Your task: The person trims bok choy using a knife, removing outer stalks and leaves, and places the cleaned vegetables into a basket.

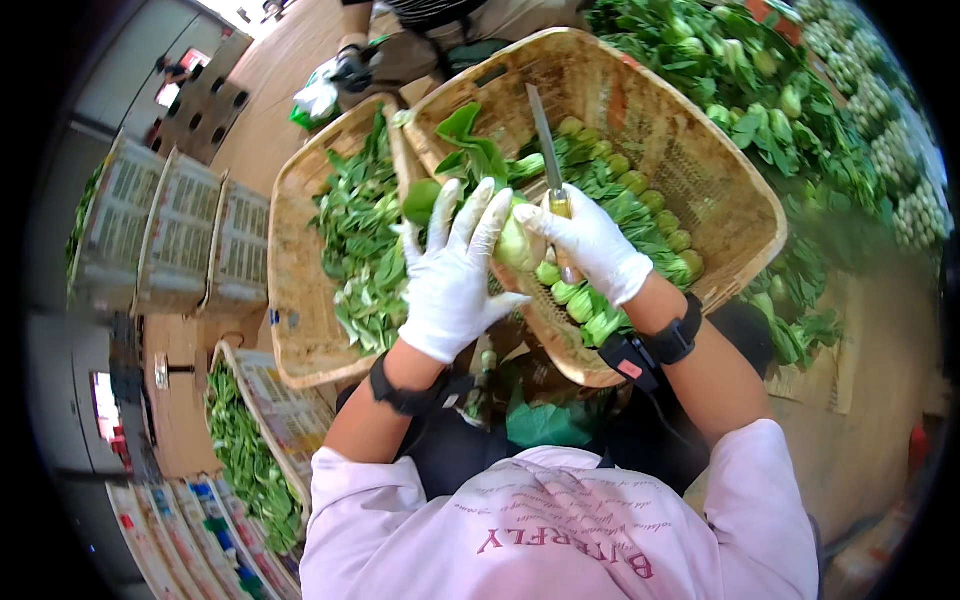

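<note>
My left hand (pixel 447 275), in a white glove, is open, its fingers spread over a head of bok choy (pixel 519 243). The pale base shows at the right of these fingers, while dark leaves (pixel 475 140) stick out beyond them. Closed round a knife (pixel 558 205) is my gloved right hand (pixel 598 245), its thumb against the bok choy. The long narrow blade points away from me. Below my hands, two worn tan baskets stand side by side. The right basket (pixel 735 185) has bok choy in rows, cut bases outward; the left basket (pixel 290 225) holds loose leaves.
A large heap of bok choy (pixel 755 120) lies at the far right, beside stacked pale green bases (pixel 890 150). Crates (pixel 130 230) stand at the left; another crate of greens (pixel 245 450) is nearer me. Across the baskets sits another person, with a dark-gloved hand (pixel 352 70).
</note>
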The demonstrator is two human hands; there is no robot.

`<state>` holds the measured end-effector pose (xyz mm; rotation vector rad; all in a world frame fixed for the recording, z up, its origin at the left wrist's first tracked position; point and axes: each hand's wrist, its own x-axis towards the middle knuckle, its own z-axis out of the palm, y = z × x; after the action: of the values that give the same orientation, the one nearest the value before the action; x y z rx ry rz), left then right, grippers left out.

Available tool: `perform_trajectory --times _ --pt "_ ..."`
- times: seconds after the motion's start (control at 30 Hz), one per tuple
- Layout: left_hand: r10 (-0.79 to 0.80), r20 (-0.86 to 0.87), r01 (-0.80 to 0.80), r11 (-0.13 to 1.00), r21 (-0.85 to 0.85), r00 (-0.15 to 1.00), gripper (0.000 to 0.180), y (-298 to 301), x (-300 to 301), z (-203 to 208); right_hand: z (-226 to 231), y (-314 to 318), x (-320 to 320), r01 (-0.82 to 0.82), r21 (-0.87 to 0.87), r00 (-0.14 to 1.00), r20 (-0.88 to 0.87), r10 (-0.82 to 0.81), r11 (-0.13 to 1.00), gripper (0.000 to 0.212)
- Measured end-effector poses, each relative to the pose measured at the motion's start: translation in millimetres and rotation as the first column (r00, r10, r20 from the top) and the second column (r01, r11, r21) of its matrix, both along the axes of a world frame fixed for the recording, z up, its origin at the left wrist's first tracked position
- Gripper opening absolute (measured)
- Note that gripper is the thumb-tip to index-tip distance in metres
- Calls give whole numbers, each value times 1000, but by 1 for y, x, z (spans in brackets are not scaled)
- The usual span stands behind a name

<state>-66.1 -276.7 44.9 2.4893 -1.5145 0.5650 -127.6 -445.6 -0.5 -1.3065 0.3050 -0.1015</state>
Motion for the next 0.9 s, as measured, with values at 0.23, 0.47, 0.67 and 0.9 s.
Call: perform_trajectory --times 0.23,0.47,0.67,0.9 --pt "-275 -779 -357 769 -530 563 65 82 34 -37 1 60 -2 85 -467 950 305 71 880 21" --pt "-318 -849 -532 672 -515 421 60 147 38 -53 3 119 17 228 -881 896 356 265 413 28" --pt "-234 -825 -449 746 -492 514 41 193 48 -62 8 183 59 278 -937 828 345 442 212 22" --pt "206 -686 -626 640 -445 698 53 242 56 -65 -11 235 98 297 -945 833 328 446 140 20"
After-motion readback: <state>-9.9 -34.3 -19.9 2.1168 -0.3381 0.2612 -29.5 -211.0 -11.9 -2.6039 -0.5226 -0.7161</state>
